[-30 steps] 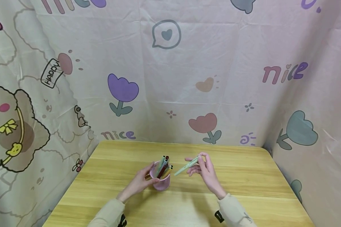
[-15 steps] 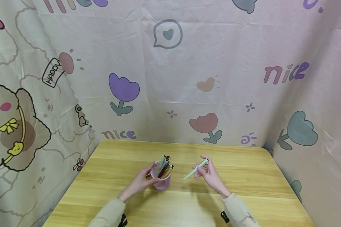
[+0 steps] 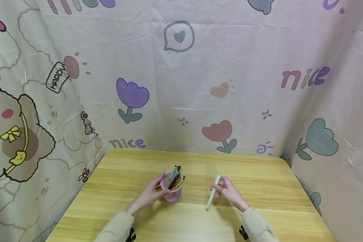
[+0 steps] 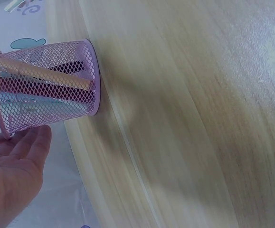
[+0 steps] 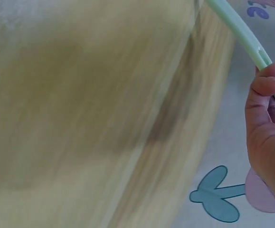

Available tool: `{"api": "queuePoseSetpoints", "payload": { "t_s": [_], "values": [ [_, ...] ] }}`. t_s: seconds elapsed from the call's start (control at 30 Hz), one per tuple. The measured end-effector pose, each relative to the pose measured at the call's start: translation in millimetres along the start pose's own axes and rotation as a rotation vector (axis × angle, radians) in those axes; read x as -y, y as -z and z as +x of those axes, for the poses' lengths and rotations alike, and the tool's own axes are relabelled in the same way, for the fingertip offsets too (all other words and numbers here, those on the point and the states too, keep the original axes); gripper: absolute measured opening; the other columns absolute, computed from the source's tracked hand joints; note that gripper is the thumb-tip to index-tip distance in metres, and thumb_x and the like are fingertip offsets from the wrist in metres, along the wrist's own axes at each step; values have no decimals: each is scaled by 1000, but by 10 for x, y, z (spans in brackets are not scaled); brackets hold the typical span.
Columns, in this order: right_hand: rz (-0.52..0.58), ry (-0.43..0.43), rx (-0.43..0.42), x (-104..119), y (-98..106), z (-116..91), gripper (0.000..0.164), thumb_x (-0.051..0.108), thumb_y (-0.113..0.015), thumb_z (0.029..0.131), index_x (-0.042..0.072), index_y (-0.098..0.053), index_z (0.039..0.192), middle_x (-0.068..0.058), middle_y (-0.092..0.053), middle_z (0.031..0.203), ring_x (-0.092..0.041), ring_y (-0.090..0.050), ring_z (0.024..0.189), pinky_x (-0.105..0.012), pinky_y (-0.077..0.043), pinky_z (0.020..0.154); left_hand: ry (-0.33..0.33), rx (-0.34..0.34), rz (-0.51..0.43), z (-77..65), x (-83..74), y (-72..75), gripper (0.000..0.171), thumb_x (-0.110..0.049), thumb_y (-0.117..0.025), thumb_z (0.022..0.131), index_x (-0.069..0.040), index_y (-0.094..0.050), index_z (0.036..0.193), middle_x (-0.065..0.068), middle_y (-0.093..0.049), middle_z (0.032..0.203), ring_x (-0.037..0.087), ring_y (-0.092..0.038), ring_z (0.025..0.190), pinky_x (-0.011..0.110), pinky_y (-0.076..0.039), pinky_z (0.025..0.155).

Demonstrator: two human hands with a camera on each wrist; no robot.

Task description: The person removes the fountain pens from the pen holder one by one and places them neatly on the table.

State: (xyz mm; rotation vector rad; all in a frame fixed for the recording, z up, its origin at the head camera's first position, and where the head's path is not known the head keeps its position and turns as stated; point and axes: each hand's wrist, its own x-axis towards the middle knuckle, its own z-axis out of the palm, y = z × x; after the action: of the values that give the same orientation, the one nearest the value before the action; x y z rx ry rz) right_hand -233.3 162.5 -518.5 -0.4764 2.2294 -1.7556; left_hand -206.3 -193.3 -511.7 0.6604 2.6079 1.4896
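Pinching the green pen point(image 3: 211, 196) in the right hand point(image 3: 229, 191), lengthwise roughly near-to-far, rightward from the mesh cup point(image 3: 173, 197) gripped by the left hand point(image 3: 152, 191).

Both arms reach forward in pale sleeves point(image 3: 116, 226), angled in toward each other, with the hands well apart. Left hand point(image 3: 152, 190) has a wide grip going, thumb set across from gently curved fingers point(image 4: 36, 146). Right hand point(image 3: 228, 191) is in a pinch, wrist pretty straight. It's cut off in its own wrist view, so I can't really tell how the outer fingers sit
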Motion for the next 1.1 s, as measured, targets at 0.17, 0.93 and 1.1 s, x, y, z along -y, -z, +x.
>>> {"api": "queuePoseSetpoints", "payload": {
  "t_s": [0.17, 0.93, 1.1],
  "values": [
    [7, -64, 43, -101, 22, 18, 30, 8, -56, 101, -17, -47, 116, -24, -69, 90, -10, -56, 64, -18, -48, 52, 13, 0, -2, 2, -3, -9, 89, -24, -73, 92, 20, -21, 149, 43, -39, 148, 55, -51, 131, 56, -47, 110],
    [-16, -211, -82, -381, -31, 248, 32, 1, -68, 91, -15, -53, 115, -9, -63, 79, -12, -59, 60, -19, -53, 51, 32, 1, -4, 10, -5, -26, 89, -25, -73, 92, 18, -21, 151, 42, -36, 150, 55, -49, 133, 58, -45, 111],
    [-47, -219, -100, -391, -62, 276, 35, 1, -69, 90, -14, -52, 117, -7, -61, 76, -12, -57, 55, -18, -49, 47, 34, 0, -9, 5, -3, -25, 90, -25, -72, 92, 18, -20, 151, 43, -33, 151, 56, -47, 133, 58, -45, 112]
  ]
}}
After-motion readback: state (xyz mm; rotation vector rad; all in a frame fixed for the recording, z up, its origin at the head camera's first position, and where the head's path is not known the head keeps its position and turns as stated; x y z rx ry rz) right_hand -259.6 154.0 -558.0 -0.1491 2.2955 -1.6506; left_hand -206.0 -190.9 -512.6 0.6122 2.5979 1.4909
